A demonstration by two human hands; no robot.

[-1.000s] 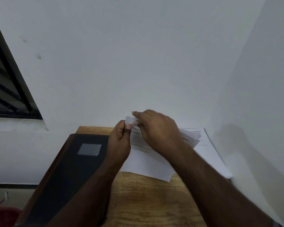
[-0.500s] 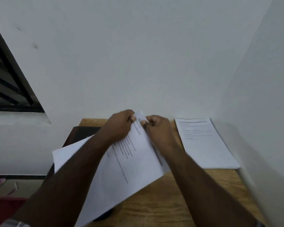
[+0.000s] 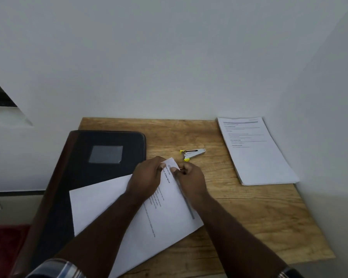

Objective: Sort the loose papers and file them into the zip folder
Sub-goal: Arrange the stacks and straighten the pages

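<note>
A set of printed white papers [image 3: 165,213] lies slanted across the table's middle, its left part over the black zip folder [image 3: 100,157]. My left hand [image 3: 147,177] and my right hand [image 3: 191,179] both pinch the top corner of these papers, fingers closed on it. The zip folder lies shut and flat on the left side of the table, with a grey window on its cover. A second stack of printed papers [image 3: 257,155] rests at the table's far right, apart from both hands.
A small silver and yellow stapler [image 3: 192,154] lies on the wooden table [image 3: 259,221] just beyond my hands. White walls close in behind and to the right. The table's left edge sits under the folder; a dark window is at far left.
The held papers came off the right stack, swung left and settled lower over the folder. The view tilted down, showing more table and the stapler.
</note>
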